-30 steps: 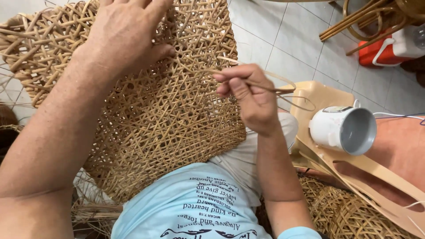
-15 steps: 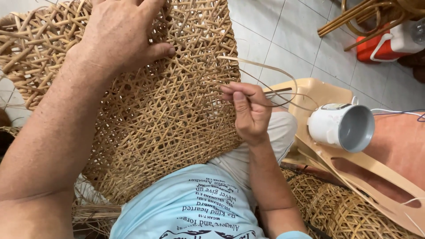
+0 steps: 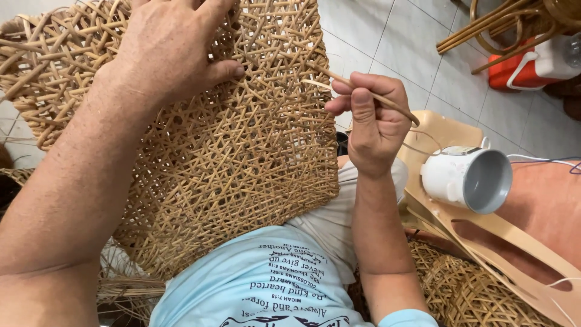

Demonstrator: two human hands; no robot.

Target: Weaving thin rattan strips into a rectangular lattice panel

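A big woven cane panel point(image 3: 230, 157) leans on the person's lap, its top end tilted away toward the floor. It is made of thin tan strips that cross each other and leave small holes. The top left part looks looser, with bigger gaps.

A thin cane strip point(image 3: 369, 94) pokes out at the right edge of the panel. The right hand point(image 3: 372, 121) pinches this strip between the thumb and the bent fingers — the hand is closed tight around it. The strip runs through the hand and sticks out on the far side.

The left hand point(image 3: 169, 51) lies flat on the upper part of the panel, fingers spread, and the thumb presses on the weave. It holds nothing; it just pushes down on the panel.

Below the panel there is a light blue shirt point(image 3: 272, 284) with dark print.

To the right, a white cup point(image 3: 466, 178) lies on its side on a pale wooden frame point(image 3: 520, 242). Under the frame sits more woven cane point(image 3: 466, 297). Farther off — on the tiled floor point(image 3: 393, 42) — stands an orange and white box point(image 3: 532, 63), next to some curved rattan poles point(image 3: 502, 21).
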